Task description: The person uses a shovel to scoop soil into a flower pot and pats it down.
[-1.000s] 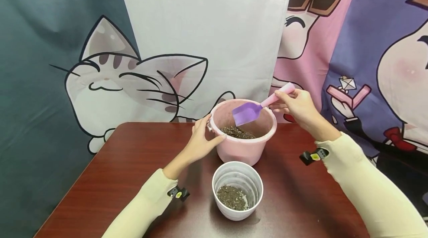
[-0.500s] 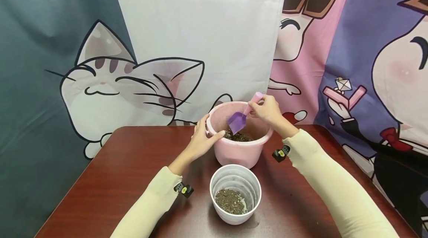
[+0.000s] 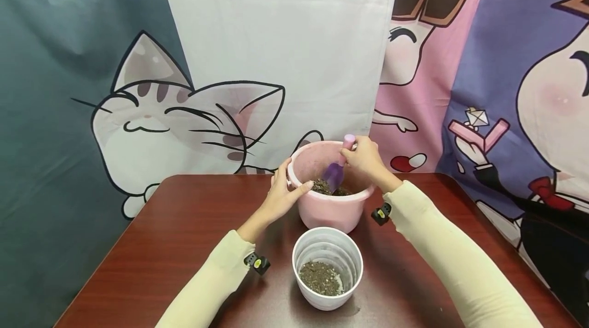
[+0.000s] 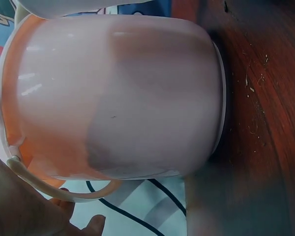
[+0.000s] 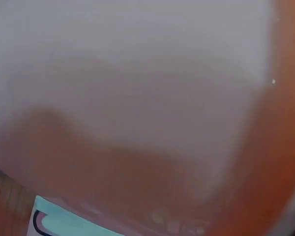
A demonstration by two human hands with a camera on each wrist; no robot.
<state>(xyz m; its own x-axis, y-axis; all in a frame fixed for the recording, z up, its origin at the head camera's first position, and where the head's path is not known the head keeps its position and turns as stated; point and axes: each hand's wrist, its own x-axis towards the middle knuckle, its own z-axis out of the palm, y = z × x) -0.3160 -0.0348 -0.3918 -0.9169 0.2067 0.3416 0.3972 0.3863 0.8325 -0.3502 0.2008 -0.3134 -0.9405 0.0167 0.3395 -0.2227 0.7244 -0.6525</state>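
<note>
The pink bucket [image 3: 329, 213] stands upright on the table, with dark soil [image 3: 321, 186] inside. At its left rim my left hand [image 3: 281, 197] grips the edge, thumb over the rim and fingers outside. In the left wrist view those fingers lie by the bucket's curved carrying handle [image 4: 73, 194]. My right hand [image 3: 364, 156] holds a small garden trowel by its pink grip, over the bucket's right side. The trowel's purple blade [image 3: 333, 176] points down, its tip at the soil. The bucket's wall [image 5: 137, 88] fills most of the right wrist view; the right hand is out of sight there.
A white pot [image 3: 326, 303] with some soil [image 3: 319, 278] at its bottom stands nearer to me, just in front of the bucket. A cartoon-printed cloth [image 3: 276, 36] hangs behind the reddish-brown table [image 3: 198, 215]. Crumbs lie on the tabletop in the left wrist view.
My right hand has moved left and down with the trowel, from above the bucket's right rim into it. The blade has turned downward to the soil. My left hand keeps its grip.
</note>
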